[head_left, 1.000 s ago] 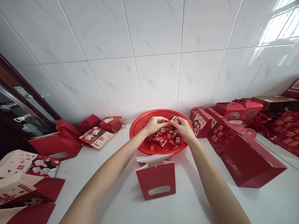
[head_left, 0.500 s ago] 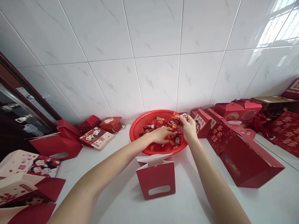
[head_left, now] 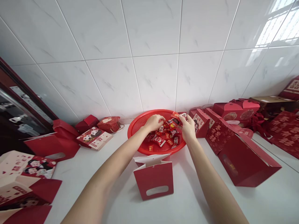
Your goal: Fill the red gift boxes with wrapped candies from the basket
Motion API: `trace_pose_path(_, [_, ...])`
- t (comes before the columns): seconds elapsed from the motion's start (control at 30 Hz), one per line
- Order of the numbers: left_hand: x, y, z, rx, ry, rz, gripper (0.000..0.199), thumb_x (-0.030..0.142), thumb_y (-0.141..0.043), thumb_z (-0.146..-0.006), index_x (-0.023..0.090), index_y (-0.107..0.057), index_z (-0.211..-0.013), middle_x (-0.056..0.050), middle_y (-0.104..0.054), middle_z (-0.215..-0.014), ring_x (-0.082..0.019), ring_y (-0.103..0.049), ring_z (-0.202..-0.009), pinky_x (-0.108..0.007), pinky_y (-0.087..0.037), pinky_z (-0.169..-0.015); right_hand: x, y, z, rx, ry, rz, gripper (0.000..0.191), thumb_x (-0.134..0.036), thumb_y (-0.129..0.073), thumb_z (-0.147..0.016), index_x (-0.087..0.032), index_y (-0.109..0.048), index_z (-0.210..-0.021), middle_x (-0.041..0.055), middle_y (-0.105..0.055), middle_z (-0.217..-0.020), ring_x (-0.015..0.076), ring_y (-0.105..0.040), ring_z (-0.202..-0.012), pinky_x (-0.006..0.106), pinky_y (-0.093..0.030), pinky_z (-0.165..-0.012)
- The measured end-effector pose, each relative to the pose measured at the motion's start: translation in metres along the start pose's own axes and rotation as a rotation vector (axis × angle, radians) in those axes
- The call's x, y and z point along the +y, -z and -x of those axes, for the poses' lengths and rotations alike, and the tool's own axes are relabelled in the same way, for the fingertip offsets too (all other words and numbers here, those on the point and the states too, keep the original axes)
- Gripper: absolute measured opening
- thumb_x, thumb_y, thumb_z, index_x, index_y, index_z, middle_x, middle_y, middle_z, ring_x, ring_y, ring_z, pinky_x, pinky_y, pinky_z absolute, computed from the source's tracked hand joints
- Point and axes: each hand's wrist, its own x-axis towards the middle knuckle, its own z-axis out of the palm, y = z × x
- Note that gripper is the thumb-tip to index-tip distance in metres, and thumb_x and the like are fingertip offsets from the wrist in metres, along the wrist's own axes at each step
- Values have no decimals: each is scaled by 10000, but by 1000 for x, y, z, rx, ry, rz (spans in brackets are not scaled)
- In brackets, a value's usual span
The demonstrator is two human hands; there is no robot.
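Observation:
A red plastic basket (head_left: 133, 132) holds many small wrapped candies (head_left: 160, 141), mostly red. My left hand (head_left: 154, 122) is over the basket's left part, its fingers curled in; what they hold, if anything, is hidden. At the basket's right rim, my right hand (head_left: 188, 127) pinches several red-wrapped candies (head_left: 175, 116) between thumb and fingers. Just in front of the basket stands a red gift box (head_left: 153, 180), its top open and an oval cut-out in its near side.
More red gift boxes (head_left: 247, 158) stand along the right, some with patterned sides. At the left are open boxes (head_left: 50, 144), a printed box (head_left: 94, 137) and a small rounded box (head_left: 109, 124). White tiles (head_left: 156, 81) form the wall behind the white tabletop (head_left: 187, 199).
My left hand has moved up and left from the middle of the candies, its fingers now curled. More candies show below it. My right hand still holds its candies in about the same place.

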Motion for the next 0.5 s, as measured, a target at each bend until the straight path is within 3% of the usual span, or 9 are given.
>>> trace_pose_path(0.1, [-22,11,-6,58,221,62,237,199,-561,-846,188,-722,-1020,-80,-763,-1004,-249,-676,-982,-324,-504,-865,-1,0,1,-5,-11,10,314,-417,-801,-614,-219,-582,-720,-26,-657,-748,182,-664,-784,270,-608,-571])
trace_pose_path(0.23, [-39,11,-5,-58,384,165,187,318,-637,-820,192,-673,-953,-46,-749,-830,-218,-678,-776,-269,-484,-661,-2,0,1,-28,-24,28,306,-407,-807,-623,-223,-582,-721,-26,-656,-750,185,-666,-785,276,-617,-580])
trace_pose_path(0.33, [-34,13,-3,-165,420,282,292,427,-663,-806,199,-678,-989,-56,-765,-866,-212,-690,-730,-260,-488,-611,-2,1,0,-34,-26,35,299,-395,-802,-632,-228,-567,-712,-27,-648,-752,185,-668,-772,283,-621,-579])
trace_pose_path(0.43, [-24,15,-1,-281,376,475,383,504,-582,-870,199,-705,-1066,-89,-784,-960,-219,-726,-781,-280,-537,-669,-2,1,1,-37,-23,51,298,-397,-791,-643,-233,-551,-708,-25,-641,-741,190,-671,-767,286,-621,-576])
trace_pose_path(0.5, [-21,15,-1,-275,310,568,390,490,-566,-896,190,-713,-1098,-99,-782,-1027,-222,-734,-846,-291,-554,-720,-2,0,1,-35,-29,52,289,-393,-784,-643,-233,-552,-711,-26,-643,-743,188,-670,-766,280,-617,-573])
